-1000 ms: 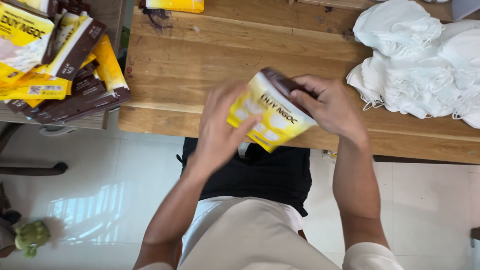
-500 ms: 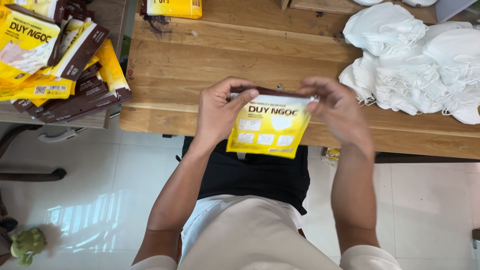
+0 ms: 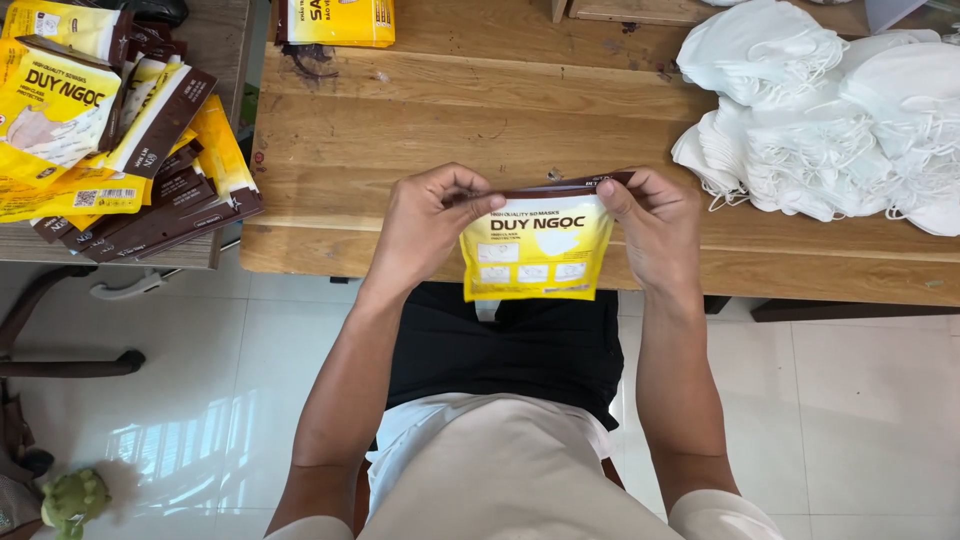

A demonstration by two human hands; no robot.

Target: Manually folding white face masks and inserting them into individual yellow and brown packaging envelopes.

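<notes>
1. Centrally, a yellow mask pouch (image 3: pixel 537 255) with a brown top edge is held flat and upright over the near edge of the wooden table (image 3: pixel 400 150), its printed face up towards the camera.
2. Left hand (image 3: pixel 425 228) pinches the pouch's top left corner between thumb and fingers.
3. Right hand (image 3: pixel 655 230) grips the top right corner the same way.
4. Off to the right, a heap of white face masks (image 3: pixel 830 120) lies on the table.
5. A stack of yellow-and-brown pouches (image 3: pixel 110 130) rests on a side surface at the left.
6. Another yellow packet (image 3: pixel 340 20) lies at the table's far edge.
</notes>
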